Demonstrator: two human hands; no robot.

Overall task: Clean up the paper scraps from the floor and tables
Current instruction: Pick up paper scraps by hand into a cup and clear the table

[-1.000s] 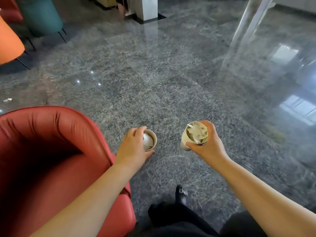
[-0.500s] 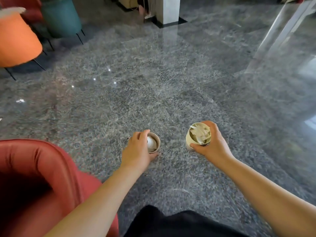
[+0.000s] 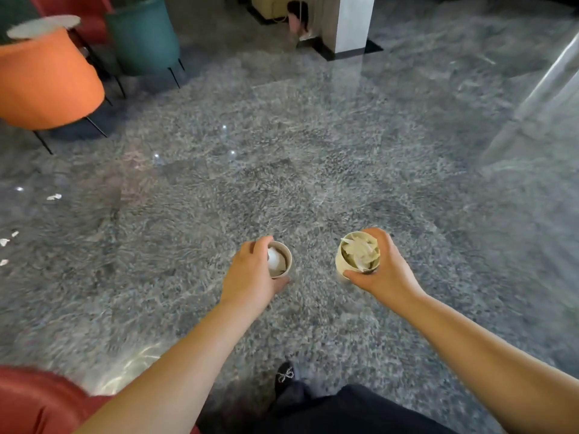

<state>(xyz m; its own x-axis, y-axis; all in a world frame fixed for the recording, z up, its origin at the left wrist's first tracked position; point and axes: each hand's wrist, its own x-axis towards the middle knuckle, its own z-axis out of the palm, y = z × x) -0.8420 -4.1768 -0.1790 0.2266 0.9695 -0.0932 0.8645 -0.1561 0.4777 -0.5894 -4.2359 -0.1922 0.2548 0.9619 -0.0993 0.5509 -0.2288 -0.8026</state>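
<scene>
My left hand grips a brown paper cup with a white crumpled ball of paper inside. My right hand holds a cream paper cup stuffed with pale paper scraps. Both cups are upright, held over the grey speckled floor. A white paper scrap lies on the floor at the left, and a few smaller scraps lie near the left edge.
An orange chair and a teal chair stand on thin legs at the back left, with a small round table behind. A white pillar stands at the back. A red chair fills the lower left corner. My shoe shows below.
The view has moved forward and away from the red chair, which now shows only in the corner. The orange and teal chairs have come closer. Both hands still hold their cups.
</scene>
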